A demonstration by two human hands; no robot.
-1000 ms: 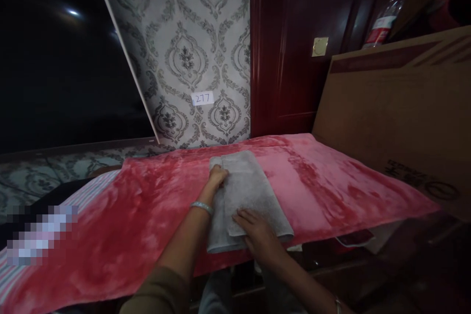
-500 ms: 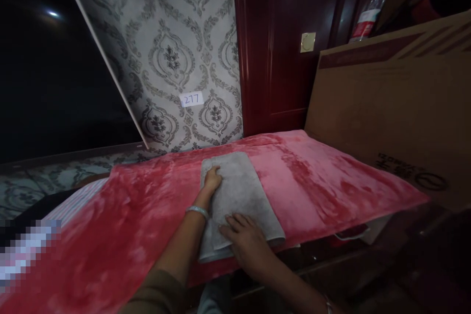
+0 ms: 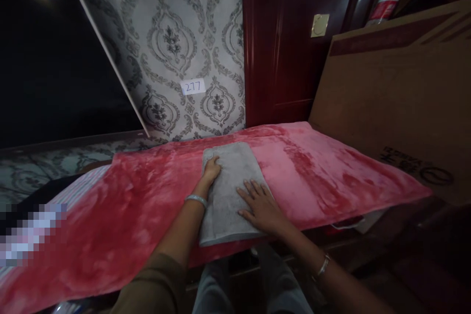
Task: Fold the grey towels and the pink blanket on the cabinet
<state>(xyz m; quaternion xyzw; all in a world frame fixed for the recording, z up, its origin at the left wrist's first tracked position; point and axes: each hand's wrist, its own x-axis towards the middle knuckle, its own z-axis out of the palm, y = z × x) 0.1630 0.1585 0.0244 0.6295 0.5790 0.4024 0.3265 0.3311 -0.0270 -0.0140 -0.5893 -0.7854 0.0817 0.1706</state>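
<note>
A folded grey cloth, perhaps a towel, lies in a long rectangle on a red and pink plush blanket. My left hand is at the cloth's upper left edge, its thumb side on top and its other fingers bent and mostly hidden; it appears to grip the edge. Palm down, my right hand rests on the lower right part of the cloth with its fingers spread. The cloth's near edge shows a rounded fold.
A large cardboard box stands at the right, with a plastic bottle behind its top edge. A dark screen is at the left. Striped fabric lies beside the blanket. Patterned wallpaper and a dark red door are behind.
My right hand has moved up and right over the cloth, and its fingers have spread. The cloth's lower right corner has been tucked in. My left hand stays at the upper left edge.
</note>
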